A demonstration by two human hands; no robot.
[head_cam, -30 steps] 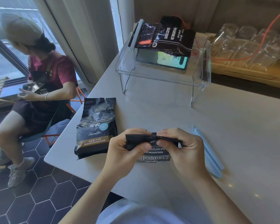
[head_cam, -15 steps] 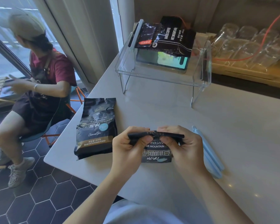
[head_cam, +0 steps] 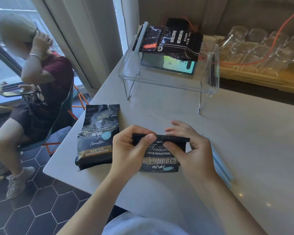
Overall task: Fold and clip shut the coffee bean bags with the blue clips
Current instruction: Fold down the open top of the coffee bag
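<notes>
A black coffee bean bag (head_cam: 159,160) lies on the white table (head_cam: 244,150) in front of me, its top rolled down into a flat band. My left hand (head_cam: 127,150) pinches the band's left end, thumb on top. My right hand (head_cam: 192,150) grips the band's right end, with its fingers spread behind it. A second black bag (head_cam: 97,136), unfolded, lies flat to the left near the table edge. Pale blue clips (head_cam: 222,167) lie on the table just right of my right hand, partly hidden by it.
A clear acrylic riser (head_cam: 168,82) stands at the back with a phone and more coffee bags (head_cam: 175,39) on top. A wooden tray of glasses (head_cam: 261,53) with an orange cable sits at the back right. A seated person (head_cam: 41,92) is left of the table.
The bag's top has been rolled further down and the band now sits lower and flatter. My right fingers have spread behind it. The seated person raised an arm to the head.
</notes>
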